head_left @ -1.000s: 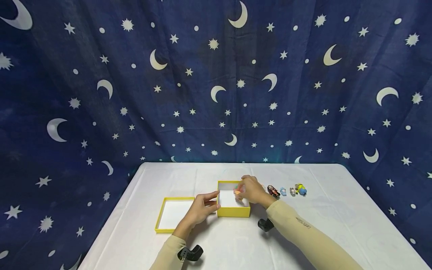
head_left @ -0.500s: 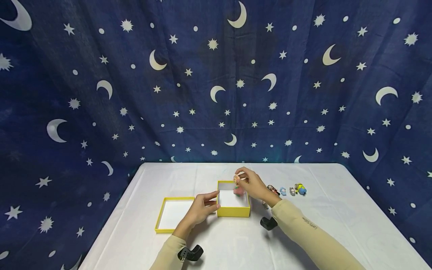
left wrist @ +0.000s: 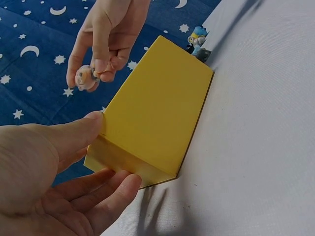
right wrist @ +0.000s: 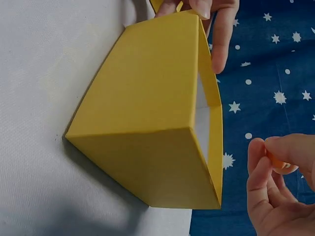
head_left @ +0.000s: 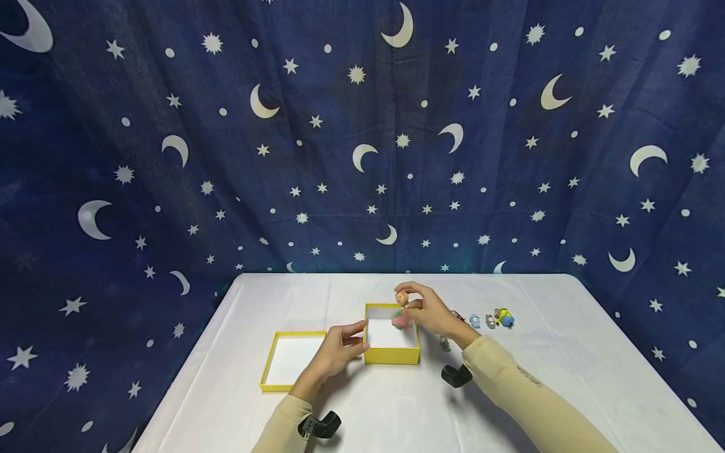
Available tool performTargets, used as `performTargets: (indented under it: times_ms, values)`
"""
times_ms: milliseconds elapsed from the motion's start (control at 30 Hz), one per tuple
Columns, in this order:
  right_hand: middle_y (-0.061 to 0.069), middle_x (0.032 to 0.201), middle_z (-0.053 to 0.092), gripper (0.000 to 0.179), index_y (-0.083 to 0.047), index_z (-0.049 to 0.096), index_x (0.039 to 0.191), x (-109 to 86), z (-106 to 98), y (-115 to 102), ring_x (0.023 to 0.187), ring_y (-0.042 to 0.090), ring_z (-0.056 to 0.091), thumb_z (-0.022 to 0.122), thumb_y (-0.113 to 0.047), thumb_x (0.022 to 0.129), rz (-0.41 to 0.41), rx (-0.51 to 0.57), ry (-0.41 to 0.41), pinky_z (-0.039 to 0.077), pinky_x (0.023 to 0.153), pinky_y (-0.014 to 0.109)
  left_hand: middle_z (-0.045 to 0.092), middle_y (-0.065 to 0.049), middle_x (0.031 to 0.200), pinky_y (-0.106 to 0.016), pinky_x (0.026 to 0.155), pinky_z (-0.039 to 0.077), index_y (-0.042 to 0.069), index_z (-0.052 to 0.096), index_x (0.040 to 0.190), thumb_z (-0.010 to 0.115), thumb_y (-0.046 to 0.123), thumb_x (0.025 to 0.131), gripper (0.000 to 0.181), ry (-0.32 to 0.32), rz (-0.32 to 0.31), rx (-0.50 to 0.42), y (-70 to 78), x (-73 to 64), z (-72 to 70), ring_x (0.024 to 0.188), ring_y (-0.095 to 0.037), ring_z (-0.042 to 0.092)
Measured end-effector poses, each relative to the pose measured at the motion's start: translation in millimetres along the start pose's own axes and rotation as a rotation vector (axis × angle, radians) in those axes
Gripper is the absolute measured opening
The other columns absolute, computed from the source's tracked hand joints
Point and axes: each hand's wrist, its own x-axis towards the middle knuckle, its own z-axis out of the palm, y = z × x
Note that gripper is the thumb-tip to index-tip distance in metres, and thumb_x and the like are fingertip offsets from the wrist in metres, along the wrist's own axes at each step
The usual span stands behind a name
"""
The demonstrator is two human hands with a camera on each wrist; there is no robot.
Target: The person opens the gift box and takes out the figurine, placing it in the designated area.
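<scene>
In the head view my right hand (head_left: pixel 428 313) is over the right side of the open yellow box (head_left: pixel 391 357). Between thumb and fingers it pinches a small toy figurine (head_left: pixel 402 298) with an orange head, held above the rim; in the left wrist view the figurine (left wrist: pixel 85 77) shows its round head. Inside the box, on its white floor, is a pink figurine (head_left: pixel 401 321) with a bit of green. My left hand (head_left: pixel 334 352) touches the box's left side, fingertips right at the wall and the rim corner, fingers fairly straight.
Left of the box lies the yellow-edged lid (head_left: pixel 294 358), partly behind my left hand. Right of it are a small grey figurine (head_left: pixel 445 344), a blue one (head_left: pixel 474 321), a grey-brown one (head_left: pixel 490 321) and a yellow-and-blue one (head_left: pixel 504 317). A dark figurine is mostly hidden behind my right hand.
My right hand has risen out of the box with the orange-headed figurine, then shifted slightly right, turning it upright. The pink figurine stays in the box. My left hand has not moved.
</scene>
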Motion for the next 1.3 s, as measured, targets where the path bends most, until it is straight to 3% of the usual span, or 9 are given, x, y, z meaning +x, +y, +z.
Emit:
performTargets:
  times_ms: [200,367,633,867,1133,1300]
  values:
    - [0.022,0.136,0.052,0.045,-0.005,0.053,0.132,-6.4,-5.3,0.6,0.103,0.040,0.066,0.062,0.004,0.088,-0.019,-0.043,0.023,0.055,0.076,0.021,0.052,-0.024,0.142,-0.039,0.095,0.054,0.003,0.051,0.140,0.068,0.014,0.090,0.054,-0.003,0.008,0.016,-2.0,0.7,0.1,0.118,-0.037,0.062]
    - [0.023,0.131,0.057,0.043,-0.005,0.058,0.127,-8.9,-8.2,3.3,0.097,0.036,0.067,0.065,0.005,0.086,-0.088,-0.111,0.055,0.054,0.075,0.019,0.052,-0.024,0.142,-0.039,0.095,0.054,0.003,0.051,0.140,0.067,0.014,0.090,0.054,0.001,0.006,0.025,-1.5,0.7,0.0,0.118,-0.037,0.061]
    - [0.024,0.122,0.062,0.039,-0.001,0.059,0.121,-13.2,-10.5,1.7,0.089,0.033,0.067,0.067,0.006,0.083,-0.142,-0.121,0.070,0.053,0.070,0.021,0.051,-0.024,0.143,-0.043,0.098,0.052,0.004,0.050,0.140,0.067,0.015,0.090,0.054,-0.003,0.006,0.015,-0.3,-0.6,-0.7,0.120,-0.037,0.061]
    - [0.022,0.122,0.062,0.039,-0.002,0.060,0.120,-16.8,-11.7,2.0,0.092,0.035,0.066,0.068,0.007,0.083,-0.144,-0.147,0.068,0.055,0.076,0.025,0.051,-0.023,0.143,-0.043,0.098,0.052,0.004,0.050,0.140,0.067,0.014,0.090,0.054,-0.005,0.010,-0.001,-0.5,-0.9,-0.3,0.120,-0.037,0.061]
    - [0.017,0.119,0.064,0.037,-0.010,0.061,0.118,-22.8,-18.0,4.0,0.088,0.017,0.066,0.072,-0.003,0.084,-0.099,-0.178,0.101,0.052,0.069,0.023,0.051,-0.023,0.142,-0.040,0.096,0.053,0.003,0.050,0.140,0.067,0.014,0.090,0.054,-0.002,0.012,0.003,-1.2,0.9,0.5,0.118,-0.036,0.062]
    - [0.018,0.120,0.065,0.038,-0.009,0.060,0.119,-28.0,-22.4,10.7,0.088,0.016,0.065,0.073,-0.006,0.084,-0.079,-0.184,0.108,0.052,0.070,0.023,0.051,-0.024,0.142,-0.040,0.096,0.054,0.004,0.051,0.140,0.067,0.014,0.090,0.054,-0.001,0.010,0.004,-3.0,1.0,0.3,0.118,-0.036,0.062]
